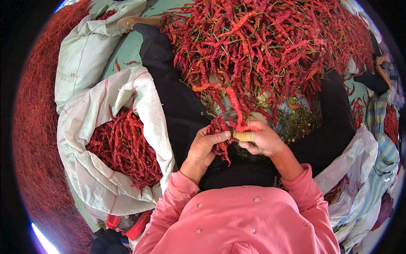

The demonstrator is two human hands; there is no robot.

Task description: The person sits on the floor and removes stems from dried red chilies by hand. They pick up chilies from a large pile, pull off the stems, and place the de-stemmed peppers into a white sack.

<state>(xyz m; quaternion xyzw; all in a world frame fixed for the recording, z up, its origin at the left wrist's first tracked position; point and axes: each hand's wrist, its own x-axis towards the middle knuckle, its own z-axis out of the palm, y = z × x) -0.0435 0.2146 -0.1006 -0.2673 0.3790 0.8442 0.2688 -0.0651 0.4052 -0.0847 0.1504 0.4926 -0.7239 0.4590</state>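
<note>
A bunch of dried red chilli peppers (219,124) is clasped in my left hand (204,147), its thumb pressed over them. Close beside it, my right hand (261,139) pinches a single red chilli pepper (235,104) that points up and away from me. Something yellow covers the thumb of the right hand. Both hands are above my lap. Ahead of them rises a large heap of red chillies (253,47), many with green stems, lying between my legs.
To my left, a white woven sack (108,193) with a rolled rim holds chillies (127,146). Behind it stands another woven sack (85,54). A vast spread of chillies (41,143) covers the far left. Stem scraps (298,123) lie near my right leg. More sacks (355,158) stand at right.
</note>
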